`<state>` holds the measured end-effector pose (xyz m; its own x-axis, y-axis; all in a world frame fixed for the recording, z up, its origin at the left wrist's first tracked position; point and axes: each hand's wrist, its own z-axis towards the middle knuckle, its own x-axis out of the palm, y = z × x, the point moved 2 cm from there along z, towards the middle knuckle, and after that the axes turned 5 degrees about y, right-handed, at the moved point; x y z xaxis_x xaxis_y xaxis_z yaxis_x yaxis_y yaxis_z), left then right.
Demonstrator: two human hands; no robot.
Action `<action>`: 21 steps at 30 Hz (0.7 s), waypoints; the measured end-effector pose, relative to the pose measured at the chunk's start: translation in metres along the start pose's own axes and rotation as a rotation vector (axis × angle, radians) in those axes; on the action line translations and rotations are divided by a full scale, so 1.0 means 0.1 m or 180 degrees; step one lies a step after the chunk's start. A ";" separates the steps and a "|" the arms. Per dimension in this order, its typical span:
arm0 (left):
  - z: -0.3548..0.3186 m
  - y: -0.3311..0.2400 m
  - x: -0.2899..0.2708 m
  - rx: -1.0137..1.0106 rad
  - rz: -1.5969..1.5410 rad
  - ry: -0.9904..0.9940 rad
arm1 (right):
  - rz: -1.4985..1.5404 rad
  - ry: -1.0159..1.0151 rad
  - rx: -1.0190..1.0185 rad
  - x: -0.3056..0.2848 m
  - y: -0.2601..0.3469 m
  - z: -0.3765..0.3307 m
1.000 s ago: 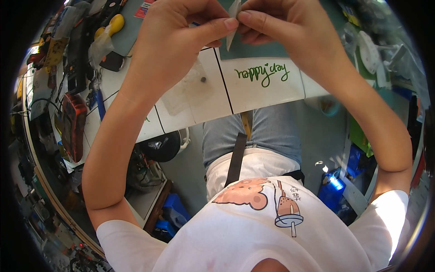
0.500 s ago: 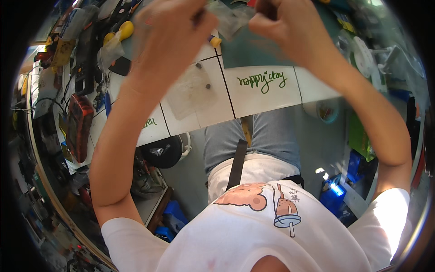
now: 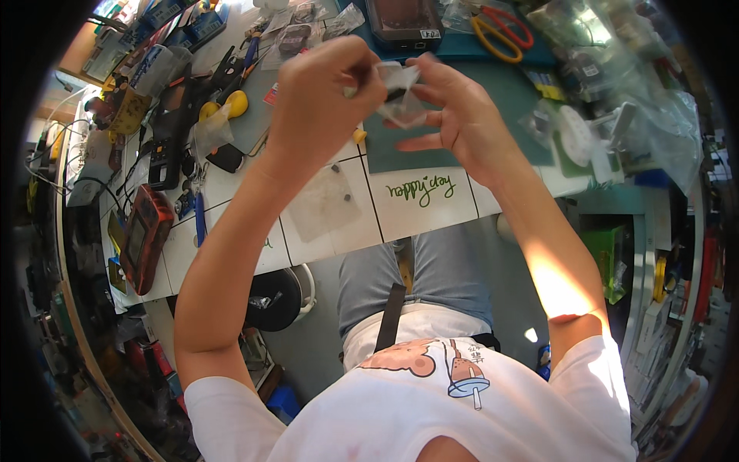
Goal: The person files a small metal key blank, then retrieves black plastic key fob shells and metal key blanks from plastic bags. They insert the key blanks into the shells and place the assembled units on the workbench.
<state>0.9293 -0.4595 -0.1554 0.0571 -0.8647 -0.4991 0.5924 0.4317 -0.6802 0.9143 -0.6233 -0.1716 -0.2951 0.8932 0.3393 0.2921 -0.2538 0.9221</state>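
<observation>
Above the back part of the worktable, a small clear plastic bag [image 3: 406, 112] hangs between my two hands, with something dark in or behind it that is too blurred to name. My left hand [image 3: 327, 100] is closed, its curled fingers pinching the bag's left side. On the other side, my right hand [image 3: 469, 119] has its fingers spread, the upper ones at the bag's right edge; I see no firm grip there. Below them lie a teal work mat [image 3: 493, 146] and a translucent square sheet [image 3: 323, 208] with small dark bits on it.
Red-and-yellow scissors [image 3: 504, 35] and a dark boxy device [image 3: 404, 23] lie at the back. On the left are a red-framed meter [image 3: 145, 239], yellow-handled tools [image 3: 223, 106] and cables. Plastic bags [image 3: 647, 115] pile up at the right. A round black-topped stool [image 3: 275, 300] stands below the table.
My view has tilted so more of the table's back shows. Both hands sit lower in it. The right hand's fingers have gone from curled to spread beside the bag.
</observation>
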 end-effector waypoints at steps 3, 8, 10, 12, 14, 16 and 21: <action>-0.12 0.01 0.09 -0.0193 -0.0072 -0.0140 | -0.0168 0.0010 -0.0246 0.01 -0.10 0.07; -0.15 0.08 0.09 -0.0389 -0.0451 -0.0227 | -0.0191 -0.0081 -0.0424 0.14 -0.15 0.08; -0.15 0.17 0.10 -0.0680 -0.0988 -0.0482 | -0.0441 -0.0239 -0.0372 0.08 -0.18 0.13; -0.14 0.25 0.15 -0.1333 -0.2267 -0.1055 | -0.0799 -0.0378 -0.0221 -0.03 -0.16 0.21; -0.13 0.30 0.26 -0.1767 -0.3264 -0.1429 | -0.0715 -0.0608 -0.0272 -0.05 -0.16 0.22; -0.12 0.39 0.34 -0.2110 -0.3941 -0.1633 | -0.0548 -0.0787 -0.0371 -0.06 -0.16 0.24; -0.12 0.51 0.34 -0.2540 -0.3627 -0.0672 | -0.0467 -0.0682 -0.0624 -0.12 -0.22 0.35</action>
<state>0.9520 -0.4634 -0.2133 0.0214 -0.8248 0.5651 -0.2106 -0.5562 -0.8039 0.9432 -0.6152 -0.2021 -0.1169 0.9780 0.1725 0.0737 -0.1647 0.9836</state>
